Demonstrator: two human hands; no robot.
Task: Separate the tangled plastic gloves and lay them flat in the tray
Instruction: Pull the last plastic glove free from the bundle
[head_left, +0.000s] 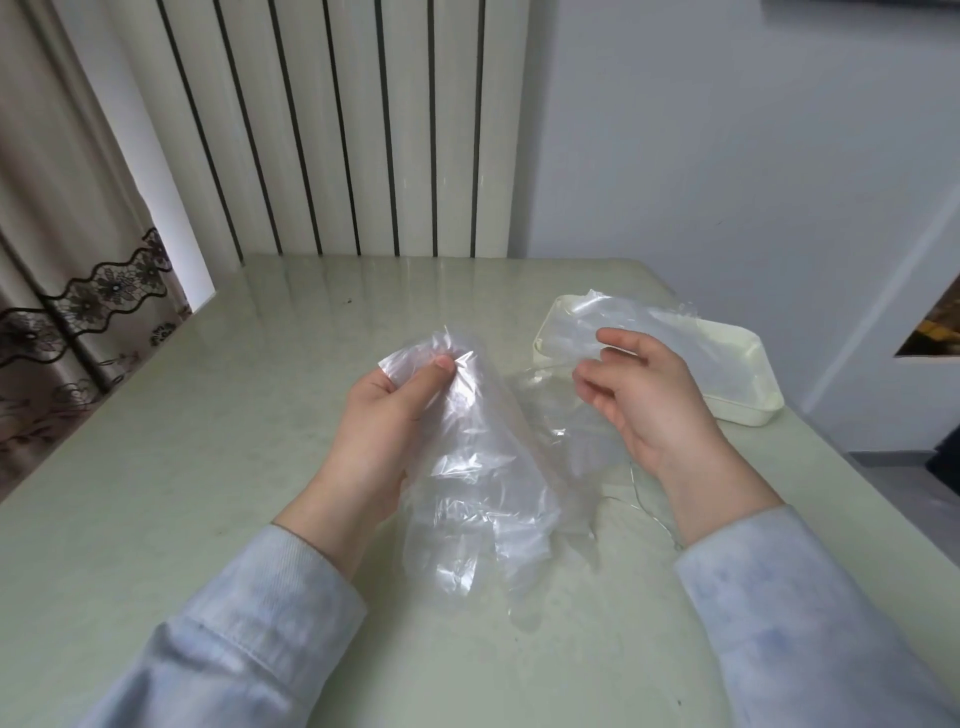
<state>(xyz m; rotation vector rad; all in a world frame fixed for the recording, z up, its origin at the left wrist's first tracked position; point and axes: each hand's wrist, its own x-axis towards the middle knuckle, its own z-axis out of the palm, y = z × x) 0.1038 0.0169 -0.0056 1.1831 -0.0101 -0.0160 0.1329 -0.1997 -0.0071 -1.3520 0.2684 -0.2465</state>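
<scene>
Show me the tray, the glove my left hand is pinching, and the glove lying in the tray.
tray (740, 410): head view, near side wall.
held glove (467, 421): head view, crumpled middle.
glove in tray (597, 312): head view, far-left part.

The tray (748, 410) sits at the far right of the bench (208, 467), with one plastic glove (623, 322) lying in it. Left of it, near the bench's middle, the left grip (395, 410) pinches a second glove (478, 467). The right grip (649, 395) is between them, above a third glove (571, 431) on the bench. A radiator (337, 130) stands behind the bench, a curtain (62, 260) to its left.
</scene>
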